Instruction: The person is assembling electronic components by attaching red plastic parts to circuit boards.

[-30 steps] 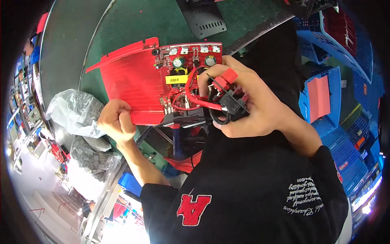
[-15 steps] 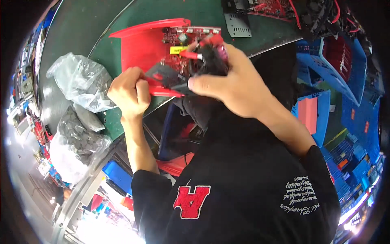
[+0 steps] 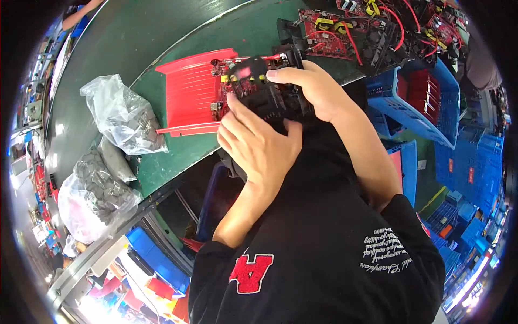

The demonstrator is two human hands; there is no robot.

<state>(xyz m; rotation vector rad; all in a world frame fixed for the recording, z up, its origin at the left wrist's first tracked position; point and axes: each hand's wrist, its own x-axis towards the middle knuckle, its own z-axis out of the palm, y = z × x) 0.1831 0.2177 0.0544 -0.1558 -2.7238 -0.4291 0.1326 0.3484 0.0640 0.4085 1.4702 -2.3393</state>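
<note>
The black part (image 3: 264, 101) is blurred at its upper side, its reddish patch too smeared to tell. It covers much of the circuit board (image 3: 239, 88) and hides most fingers of the right hand (image 3: 319, 90). The top edge cuts off another person's arm (image 3: 85, 11). The grey contents of the lower bag (image 3: 93, 181) are unclear.

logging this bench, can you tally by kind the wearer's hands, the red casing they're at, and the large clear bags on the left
Wearer's hands, left and right: 2
Red casing: 1
Large clear bags: 2
Total: 5
</note>
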